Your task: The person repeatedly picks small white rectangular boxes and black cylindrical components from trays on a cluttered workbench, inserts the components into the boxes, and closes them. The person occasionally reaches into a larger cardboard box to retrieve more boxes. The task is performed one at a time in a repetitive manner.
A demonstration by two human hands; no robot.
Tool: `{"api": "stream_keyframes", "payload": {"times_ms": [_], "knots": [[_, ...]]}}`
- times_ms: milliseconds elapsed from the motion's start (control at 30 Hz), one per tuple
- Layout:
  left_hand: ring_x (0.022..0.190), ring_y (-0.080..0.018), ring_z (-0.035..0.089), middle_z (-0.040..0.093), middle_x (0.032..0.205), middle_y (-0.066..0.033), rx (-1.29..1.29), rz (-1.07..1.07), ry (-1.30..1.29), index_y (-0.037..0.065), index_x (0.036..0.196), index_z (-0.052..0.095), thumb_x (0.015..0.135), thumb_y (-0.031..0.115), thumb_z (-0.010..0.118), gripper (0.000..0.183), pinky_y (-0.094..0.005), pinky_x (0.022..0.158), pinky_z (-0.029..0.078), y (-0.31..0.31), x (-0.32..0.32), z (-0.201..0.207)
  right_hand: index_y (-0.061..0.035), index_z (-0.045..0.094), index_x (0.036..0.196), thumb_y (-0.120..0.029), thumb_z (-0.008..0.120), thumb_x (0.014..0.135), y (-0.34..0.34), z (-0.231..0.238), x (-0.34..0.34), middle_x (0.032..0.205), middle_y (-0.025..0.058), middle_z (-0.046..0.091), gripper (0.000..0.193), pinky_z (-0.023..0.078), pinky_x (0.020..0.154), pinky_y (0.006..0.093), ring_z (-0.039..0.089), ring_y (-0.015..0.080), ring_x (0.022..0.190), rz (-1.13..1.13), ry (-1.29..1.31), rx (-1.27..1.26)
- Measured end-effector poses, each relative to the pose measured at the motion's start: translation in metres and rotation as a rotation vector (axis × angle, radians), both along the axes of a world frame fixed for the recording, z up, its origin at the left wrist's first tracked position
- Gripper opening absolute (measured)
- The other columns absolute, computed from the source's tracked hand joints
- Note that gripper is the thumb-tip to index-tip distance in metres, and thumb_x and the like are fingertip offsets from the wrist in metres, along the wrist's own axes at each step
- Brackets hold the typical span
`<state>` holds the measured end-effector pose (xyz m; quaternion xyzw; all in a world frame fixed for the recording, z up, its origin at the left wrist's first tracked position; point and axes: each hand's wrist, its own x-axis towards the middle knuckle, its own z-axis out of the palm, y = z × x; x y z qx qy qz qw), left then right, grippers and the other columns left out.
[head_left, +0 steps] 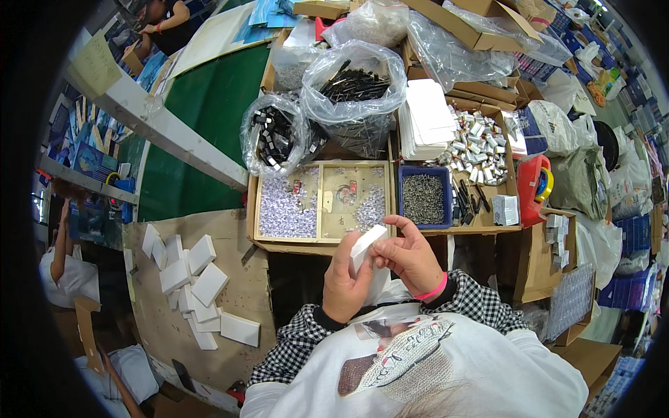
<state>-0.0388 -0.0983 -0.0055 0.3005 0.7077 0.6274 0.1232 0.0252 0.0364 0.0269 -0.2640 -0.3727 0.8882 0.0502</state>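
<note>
A small white box (362, 249) is held up in front of my chest. My left hand (341, 284) is wrapped round its sides, the thumb on the near face. My right hand (414, 263) is closed at the box's right end, with thumb and fingertips pressed against it. What lies under those fingertips, if anything, is hidden. Just beyond my hands stands a divided wooden tray (320, 202) with small pale purple pieces (286, 216) in both halves. To its right, a blue bin (400, 202) holds many small metal parts (424, 198).
Several white boxes (209, 285) lie piled on a cardboard-covered surface (150, 306) at left. Clear bags of black parts (355, 87), white cards (425, 118) and silver pieces (481, 146) fill the back. A red tape dispenser (532, 188) stands at right. Other people (70, 275) sit at far left.
</note>
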Motion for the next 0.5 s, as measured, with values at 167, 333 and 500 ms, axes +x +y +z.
{"api": "stream_keyframes", "payload": {"times_ms": [167,333,500], "knots": [[0.095,-0.028,0.06,0.055,0.115,-0.0177,-0.064,-0.069,0.12,0.009,0.124,0.048,0.081,-0.003,0.057,0.046,-0.0311,0.074,0.05,-0.003,-0.003,0.004,-0.0017,0.032,0.124,-0.009,0.063,0.083,0.002,-0.002,0.002,0.083,0.0096,0.062,0.052,0.045,0.067,0.0242,0.057,0.0126,0.072,0.018,-0.005,0.026],[0.092,-0.027,0.061,0.055,0.115,-0.0169,-0.105,-0.069,0.16,0.008,0.115,0.053,0.079,-0.003,0.057,0.038,-0.0284,0.064,0.05,-0.002,-0.005,0.013,-0.0027,0.034,0.121,-0.007,0.063,0.082,0.002,-0.003,0.001,0.083,0.0095,0.062,0.049,0.046,0.063,0.0234,0.059,0.0132,0.069,0.04,-0.009,0.042],[0.084,-0.0218,0.061,0.057,0.113,-0.0148,-0.161,-0.059,0.04,0.008,0.113,0.053,0.079,0.001,0.059,0.034,-0.0257,0.059,0.047,-0.001,-0.003,0.016,0.0016,0.03,0.13,-0.018,0.067,0.082,0.016,0.006,-0.002,0.084,0.0089,0.065,0.064,0.041,0.046,0.0206,0.056,0.0098,0.054,0.225,-0.134,0.071]]}}
